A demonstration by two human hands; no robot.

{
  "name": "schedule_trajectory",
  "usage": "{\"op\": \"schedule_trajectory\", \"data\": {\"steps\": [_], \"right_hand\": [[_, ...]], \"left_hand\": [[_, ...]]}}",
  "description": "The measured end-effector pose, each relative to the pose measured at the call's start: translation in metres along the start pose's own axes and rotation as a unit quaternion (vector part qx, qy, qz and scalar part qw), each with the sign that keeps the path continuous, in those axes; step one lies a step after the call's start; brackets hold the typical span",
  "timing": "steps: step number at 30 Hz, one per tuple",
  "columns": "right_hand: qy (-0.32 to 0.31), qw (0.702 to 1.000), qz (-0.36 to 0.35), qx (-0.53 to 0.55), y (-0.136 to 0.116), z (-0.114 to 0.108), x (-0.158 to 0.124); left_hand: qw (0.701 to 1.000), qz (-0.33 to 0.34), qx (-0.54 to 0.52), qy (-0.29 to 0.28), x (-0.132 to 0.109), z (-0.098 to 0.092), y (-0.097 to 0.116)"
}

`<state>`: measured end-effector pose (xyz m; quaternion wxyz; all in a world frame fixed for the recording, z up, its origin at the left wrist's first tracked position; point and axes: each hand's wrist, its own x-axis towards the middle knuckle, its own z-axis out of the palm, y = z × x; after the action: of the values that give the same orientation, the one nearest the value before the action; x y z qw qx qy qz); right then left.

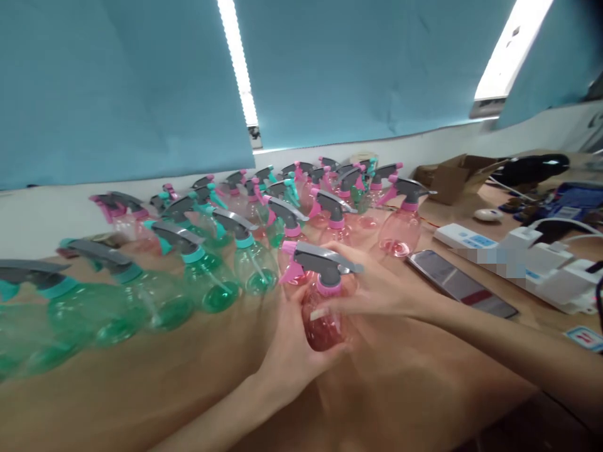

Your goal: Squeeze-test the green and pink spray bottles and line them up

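A pink spray bottle [325,326] with a grey and pink trigger head stands upright near the table's front, between my two hands. Low on its left side, my left hand [294,348] is wrapped around the body, thumb across the front. From the right, my right hand [372,285] grips the same bottle higher up, just under the collar, its thumb on the front. The far fingers of both hands are hidden behind the bottle. Close behind it stand another pink spray bottle [336,233] and, to the left, a green spray bottle [254,270].
Rows of green and pink spray bottles fill the table's left and back. At right lie a phone [461,282], a white power strip [509,263] with plugs, a white mouse [488,215] and an open cardboard box [455,179]. Blue blinds [367,69] hang behind.
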<state>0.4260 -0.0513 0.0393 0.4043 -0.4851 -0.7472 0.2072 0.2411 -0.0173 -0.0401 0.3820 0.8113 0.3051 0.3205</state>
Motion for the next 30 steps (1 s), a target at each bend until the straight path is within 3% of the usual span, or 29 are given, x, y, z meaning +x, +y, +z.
{"op": "schedule_trajectory", "data": {"steps": [6, 14, 22, 26, 30], "right_hand": [[-0.049, 0.987, 0.002, 0.153, -0.006, 0.041, 0.022], [-0.025, 0.974, -0.023, 0.225, -0.041, 0.072, 0.033], [-0.045, 0.98, 0.021, 0.191, -0.039, 0.077, 0.041], [0.0, 0.989, 0.029, 0.143, -0.026, 0.068, 0.04], [0.061, 0.991, 0.066, 0.104, -0.016, 0.059, 0.036]], "left_hand": [[0.999, -0.005, -0.035, -0.032, -0.019, -0.029, -0.005], [0.996, 0.005, -0.056, -0.063, -0.037, -0.055, -0.008], [0.987, 0.012, 0.138, -0.087, -0.044, -0.083, -0.025], [0.956, 0.031, 0.271, -0.104, -0.044, -0.093, -0.038], [0.935, 0.041, 0.333, -0.112, -0.042, -0.095, -0.042]]}}
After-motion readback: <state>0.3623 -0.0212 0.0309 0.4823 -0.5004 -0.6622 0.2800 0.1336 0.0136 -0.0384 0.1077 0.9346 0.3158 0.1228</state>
